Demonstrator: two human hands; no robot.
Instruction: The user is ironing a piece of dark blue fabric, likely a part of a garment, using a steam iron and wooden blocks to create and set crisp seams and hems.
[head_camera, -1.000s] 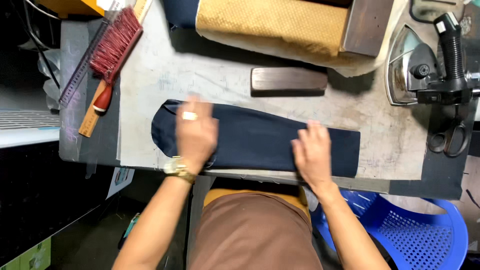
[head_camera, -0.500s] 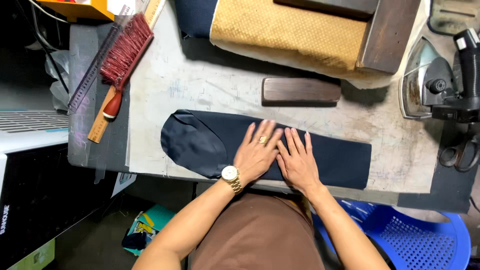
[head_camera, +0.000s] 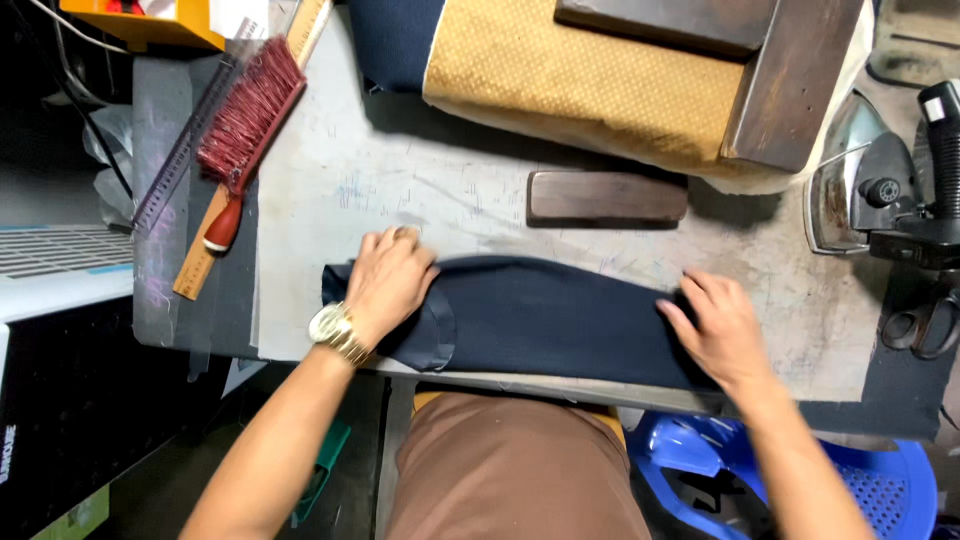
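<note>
A long piece of dark navy cloth (head_camera: 560, 320) lies flat along the near edge of a worn grey worktable (head_camera: 420, 190). My left hand (head_camera: 390, 280), with a ring and a gold wristwatch, presses palm down on the cloth's rounded left end. At the cloth's right end my right hand (head_camera: 715, 325) rests flat, fingers together. Neither hand grips anything; both lie on top of the fabric.
A dark wooden block (head_camera: 607, 196) sits just behind the cloth. A padded tan pressing cushion (head_camera: 580, 75) fills the back. A red-bristled brush (head_camera: 245, 125) and rulers (head_camera: 200, 255) lie left. An iron (head_camera: 860, 185) and scissors (head_camera: 925, 320) are right; a blue plastic basket (head_camera: 880, 490) stands below.
Both hands were together at the middle of the cloth half a second ago; they have slid apart, the left to the left end, the right to the right end.
</note>
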